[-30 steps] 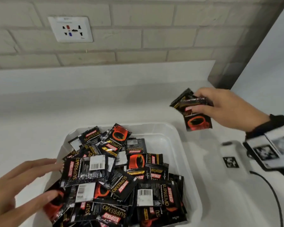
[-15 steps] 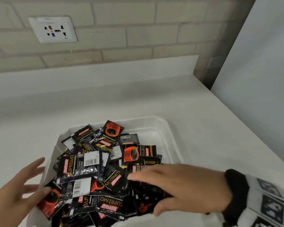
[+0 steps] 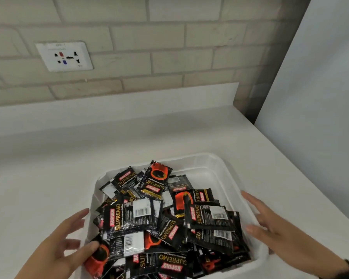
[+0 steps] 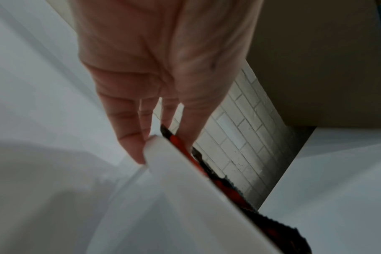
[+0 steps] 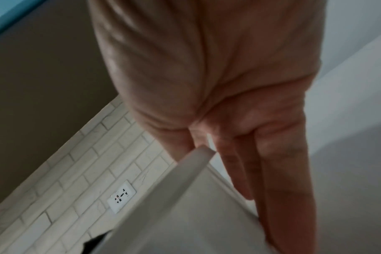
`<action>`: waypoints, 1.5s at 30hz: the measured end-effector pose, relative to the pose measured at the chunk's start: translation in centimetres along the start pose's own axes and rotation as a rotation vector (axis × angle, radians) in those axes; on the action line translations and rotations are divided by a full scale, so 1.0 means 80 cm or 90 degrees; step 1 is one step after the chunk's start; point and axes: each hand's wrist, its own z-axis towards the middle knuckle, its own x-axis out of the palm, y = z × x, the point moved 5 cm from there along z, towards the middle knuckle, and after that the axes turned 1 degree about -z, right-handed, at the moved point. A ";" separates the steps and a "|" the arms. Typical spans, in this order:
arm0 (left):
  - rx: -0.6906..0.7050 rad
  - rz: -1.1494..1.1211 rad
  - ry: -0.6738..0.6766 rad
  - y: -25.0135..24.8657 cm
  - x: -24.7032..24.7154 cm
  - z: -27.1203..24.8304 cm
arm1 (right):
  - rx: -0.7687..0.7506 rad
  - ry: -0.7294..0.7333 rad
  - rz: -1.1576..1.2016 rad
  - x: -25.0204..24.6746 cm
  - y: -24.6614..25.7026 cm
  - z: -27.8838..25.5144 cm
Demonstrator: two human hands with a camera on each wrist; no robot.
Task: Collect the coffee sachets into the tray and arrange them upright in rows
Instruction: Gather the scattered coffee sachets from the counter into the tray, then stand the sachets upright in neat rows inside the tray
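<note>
A white tray (image 3: 216, 160) on the counter holds a loose heap of black and red coffee sachets (image 3: 169, 218), lying flat and crossed over one another. My left hand (image 3: 75, 234) is at the tray's left wall with fingers spread outside it and the thumb resting on a red-cup sachet (image 3: 97, 258). In the left wrist view the straight fingers (image 4: 128, 130) straddle the tray rim (image 4: 185, 171). My right hand (image 3: 260, 216) lies along the tray's right rim, fingers straight, holding nothing. The right wrist view shows its fingers (image 5: 272, 163) beside the rim (image 5: 185, 171).
The white counter (image 3: 129, 141) runs back to a low backsplash under a pale brick wall with a wall socket (image 3: 64, 56). A white panel (image 3: 320, 97) closes off the right side. The counter's edge falls away right of the tray.
My right hand carried a bundle of sachets from over the counter into the tray, let them go, and now sits empty at the right rim. The left hand stayed at the left rim.
</note>
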 end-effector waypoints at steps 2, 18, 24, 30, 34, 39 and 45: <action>0.022 0.006 0.005 -0.005 0.011 0.004 | 0.003 -0.029 -0.016 -0.010 -0.005 0.004; 0.004 0.032 -0.095 -0.050 0.043 0.019 | 0.013 -0.104 -0.154 -0.048 -0.006 0.048; 0.001 0.058 -0.112 -0.050 0.049 0.015 | 0.006 -0.084 -0.173 -0.046 -0.009 0.049; -0.003 0.062 -0.084 -0.051 0.043 0.015 | 0.010 -0.069 -0.154 -0.059 0.009 0.043; -0.009 0.062 -0.053 -0.028 0.033 0.020 | -0.037 -0.133 -0.229 -0.081 0.043 0.038; -0.009 0.039 -0.051 -0.020 0.028 0.019 | -0.083 0.038 -0.347 -0.057 0.099 0.062; 0.047 0.042 -0.067 -0.049 0.028 0.007 | 0.023 0.201 -0.407 -0.027 0.123 0.133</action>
